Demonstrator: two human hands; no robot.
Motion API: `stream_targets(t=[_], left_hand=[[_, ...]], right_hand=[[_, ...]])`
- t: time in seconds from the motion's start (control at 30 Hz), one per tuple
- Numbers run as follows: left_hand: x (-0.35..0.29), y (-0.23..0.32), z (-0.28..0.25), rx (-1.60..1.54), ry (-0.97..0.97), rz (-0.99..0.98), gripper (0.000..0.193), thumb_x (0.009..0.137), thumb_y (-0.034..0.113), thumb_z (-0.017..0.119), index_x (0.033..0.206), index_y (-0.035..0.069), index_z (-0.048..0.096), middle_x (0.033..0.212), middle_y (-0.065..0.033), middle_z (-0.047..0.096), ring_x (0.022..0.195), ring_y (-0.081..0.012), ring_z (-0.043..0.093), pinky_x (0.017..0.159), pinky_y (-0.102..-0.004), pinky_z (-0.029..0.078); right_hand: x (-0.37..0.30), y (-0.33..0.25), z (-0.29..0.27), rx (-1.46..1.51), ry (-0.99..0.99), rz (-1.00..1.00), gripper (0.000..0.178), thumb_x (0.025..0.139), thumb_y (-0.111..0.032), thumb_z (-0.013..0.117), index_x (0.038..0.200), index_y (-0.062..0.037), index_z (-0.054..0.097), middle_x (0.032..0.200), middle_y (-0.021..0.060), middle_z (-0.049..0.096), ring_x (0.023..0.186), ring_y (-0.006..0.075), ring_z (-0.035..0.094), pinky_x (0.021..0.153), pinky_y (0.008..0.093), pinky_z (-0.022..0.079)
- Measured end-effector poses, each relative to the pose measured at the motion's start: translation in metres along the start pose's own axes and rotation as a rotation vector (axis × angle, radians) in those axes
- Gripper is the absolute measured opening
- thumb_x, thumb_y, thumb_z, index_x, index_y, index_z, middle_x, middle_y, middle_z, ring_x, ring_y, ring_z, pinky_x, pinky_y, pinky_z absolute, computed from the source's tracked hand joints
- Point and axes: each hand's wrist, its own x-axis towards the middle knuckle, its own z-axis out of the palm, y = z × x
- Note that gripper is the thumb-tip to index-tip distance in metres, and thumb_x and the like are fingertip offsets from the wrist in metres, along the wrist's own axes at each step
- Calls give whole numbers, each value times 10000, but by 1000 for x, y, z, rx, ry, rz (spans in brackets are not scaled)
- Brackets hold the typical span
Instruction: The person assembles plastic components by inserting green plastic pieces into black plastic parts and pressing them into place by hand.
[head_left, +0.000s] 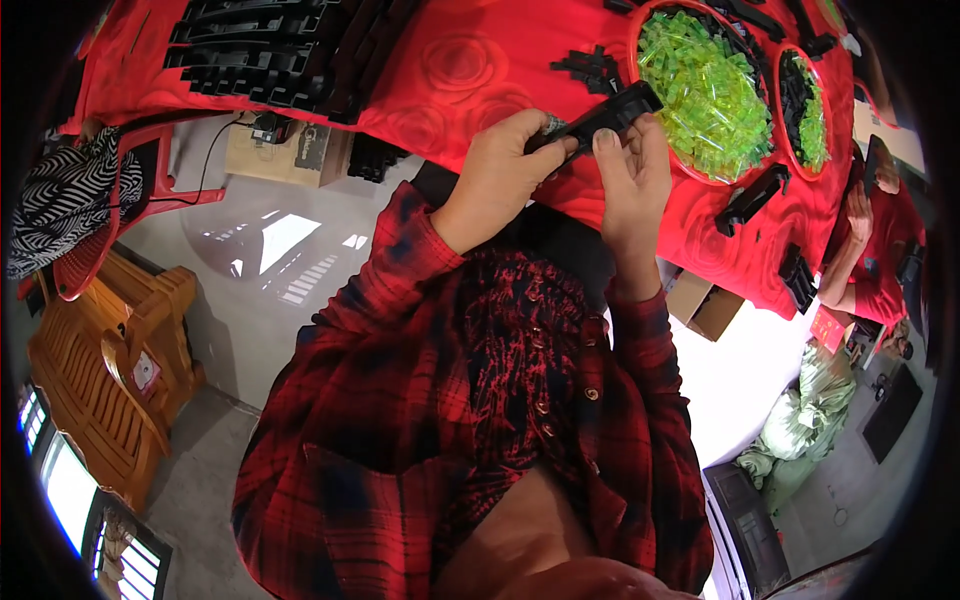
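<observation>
Over the table's near edge, I hold a long black plastic part [622, 108] with a raised rim, slanting up to the right. My left hand [503, 178] pinches its lower-left end between thumb and fingers. A small greyish bit shows beside those fingers, too small to name. My right hand [634, 172] is closed on the part's other side, its thumb pressed against it. Just beyond the right hand stands a red-rimmed basket [634, 62] heaped with clear yellow-green plastic pieces [705, 95]. Loose small black pieces [590, 70] lie left of that basket.
Stacked black plastic parts [265, 55] cover the table's far left. A smaller red basket [783, 120] and black parts [752, 200] lie to the right. Another person [885, 250] in red works at the right end. A red chair [160, 165] stands left; an open carton [705, 305] sits below the table.
</observation>
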Motion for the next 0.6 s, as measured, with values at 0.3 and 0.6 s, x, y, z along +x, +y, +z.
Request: stream_targets(t=[0.3, 0.6], left_hand=[[5, -5, -5, 130, -1, -17, 160, 942, 153, 654, 942, -7, 639, 747, 29, 565, 679, -40, 486, 600, -231, 408], [16, -21, -16, 50, -192, -109, 166, 943, 111, 575, 1041, -17, 609, 881, -10, 616, 785, -83, 574, 703, -234, 461]], right_hand=[[-5, 14, 0, 49, 11, 42, 311, 965, -27, 583, 1246, 56, 476, 1132, 91, 590, 1012, 141, 578, 898, 291, 482], [-2, 26, -3, 127, 114, 185, 351, 975, -104, 618, 1263, 66, 510, 1048, 66, 629, 951, 127, 599, 843, 277, 495]])
